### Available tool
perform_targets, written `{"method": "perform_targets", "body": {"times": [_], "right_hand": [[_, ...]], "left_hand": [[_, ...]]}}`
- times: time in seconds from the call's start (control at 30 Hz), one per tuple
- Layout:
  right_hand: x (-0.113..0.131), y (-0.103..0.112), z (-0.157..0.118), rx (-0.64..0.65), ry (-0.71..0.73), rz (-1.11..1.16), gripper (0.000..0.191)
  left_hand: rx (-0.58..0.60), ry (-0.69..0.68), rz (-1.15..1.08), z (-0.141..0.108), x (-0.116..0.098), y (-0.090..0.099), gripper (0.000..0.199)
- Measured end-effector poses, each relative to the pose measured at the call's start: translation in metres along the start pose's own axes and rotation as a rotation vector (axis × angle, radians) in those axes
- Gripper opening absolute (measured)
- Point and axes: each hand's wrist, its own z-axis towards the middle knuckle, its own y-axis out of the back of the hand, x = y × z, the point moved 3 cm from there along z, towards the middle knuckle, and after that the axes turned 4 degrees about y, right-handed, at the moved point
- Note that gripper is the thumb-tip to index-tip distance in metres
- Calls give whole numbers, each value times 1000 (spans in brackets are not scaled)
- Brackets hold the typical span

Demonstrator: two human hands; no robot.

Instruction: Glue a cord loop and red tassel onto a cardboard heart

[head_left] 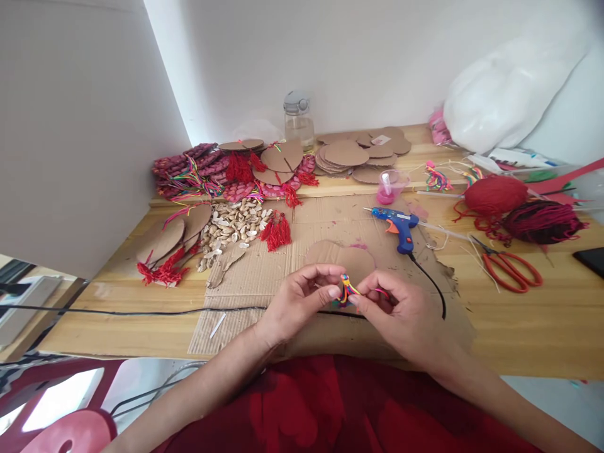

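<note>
Between my two hands is a small bundle of multicoloured cord (348, 289), with yellow, blue and pink strands tied near its top. My left hand (304, 294) pinches it from the left with thumb and fingertips. From the other side my right hand (389, 302) is closed on its strands, and a pink end shows by the curled fingers. Just beyond the hands lies a rounded cardboard cutout (337, 255), partly hidden by them. A blue glue gun (399, 228) rests on the cardboard sheet (325, 214), to the right of the cutout.
Peanut shells (236, 223) and red tassels (276, 231) lie left. Cardboard discs (346, 154) are stacked behind, near a water bottle (299, 123). Orange-handled scissors (512, 270) and yarn balls (495, 194) sit right. A black cable (141, 311) crosses the table's front.
</note>
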Motion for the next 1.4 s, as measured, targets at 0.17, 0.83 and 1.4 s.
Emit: {"method": "perform_targets", "body": {"times": [0.17, 0.83, 1.4], "right_hand": [[6, -1, -5, 24, 123, -143, 16], [18, 6, -19, -85, 266, -151, 6], [12, 29, -14, 209, 105, -162, 16]], "left_hand": [[41, 16, -35, -2, -2, -5, 26], [11, -63, -148, -12, 2, -6, 20], [-41, -73, 149, -14, 3, -6, 21]]}}
